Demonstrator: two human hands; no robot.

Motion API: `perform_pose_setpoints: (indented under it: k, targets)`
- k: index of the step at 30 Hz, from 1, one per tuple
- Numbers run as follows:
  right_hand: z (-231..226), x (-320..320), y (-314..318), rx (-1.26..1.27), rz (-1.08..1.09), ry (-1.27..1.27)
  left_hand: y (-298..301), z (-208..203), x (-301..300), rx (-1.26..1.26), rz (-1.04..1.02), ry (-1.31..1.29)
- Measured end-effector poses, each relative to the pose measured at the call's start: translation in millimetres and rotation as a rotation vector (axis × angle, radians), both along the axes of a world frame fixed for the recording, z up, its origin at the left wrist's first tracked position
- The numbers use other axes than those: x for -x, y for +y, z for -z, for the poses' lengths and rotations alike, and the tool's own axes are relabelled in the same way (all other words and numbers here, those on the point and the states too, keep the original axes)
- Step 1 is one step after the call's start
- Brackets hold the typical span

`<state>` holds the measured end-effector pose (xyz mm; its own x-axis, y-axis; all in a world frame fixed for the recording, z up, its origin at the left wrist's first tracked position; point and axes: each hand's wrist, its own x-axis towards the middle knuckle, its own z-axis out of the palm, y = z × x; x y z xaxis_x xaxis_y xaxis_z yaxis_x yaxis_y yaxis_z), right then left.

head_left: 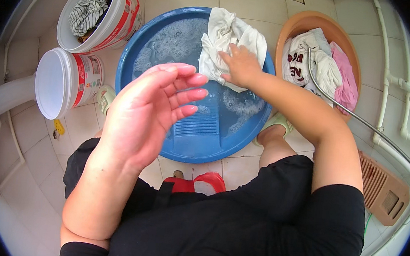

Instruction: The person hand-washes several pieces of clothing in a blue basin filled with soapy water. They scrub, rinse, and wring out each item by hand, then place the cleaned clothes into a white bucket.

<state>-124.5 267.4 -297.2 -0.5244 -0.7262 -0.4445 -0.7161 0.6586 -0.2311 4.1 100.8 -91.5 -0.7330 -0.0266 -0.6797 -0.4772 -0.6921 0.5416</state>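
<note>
My left hand [140,110] is raised over the near left side of a blue basin [190,153], palm turned inward and fingers stretched, with nothing in it. My right hand [244,69] lies with spread fingers on a bunched white cloth [221,24]. That cloth drapes over the basin's far right rim, and its lower part hangs toward the water. Sudsy water [173,42] fills the basin, foam gathered mostly at the far left. A ribbed washboard area [197,126] shows under the water at the near side.
An orange-brown tub [289,25] of clothes stands at the far right, a metal hose [343,105] crossing it. Two white buckets [65,23] [53,83] are on the left, the farther one holding clothes. A brown washboard [380,187] lies to the right; wall pipes [387,80] run beyond it.
</note>
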Motion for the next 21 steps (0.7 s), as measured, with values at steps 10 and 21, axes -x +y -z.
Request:
perform_pose_setpoints:
  k: [10,21]
  targets:
    - [140.3,-41.1,35.0,-0.022,-0.359,0.262,-9.8,-5.3,-2.3,0.001,-0.004,-0.026]
    - [58.3,-60.3,-4.1,-0.386,-0.581,-0.384,-18.1,0.9,-3.9,-0.025,-0.02,-0.015]
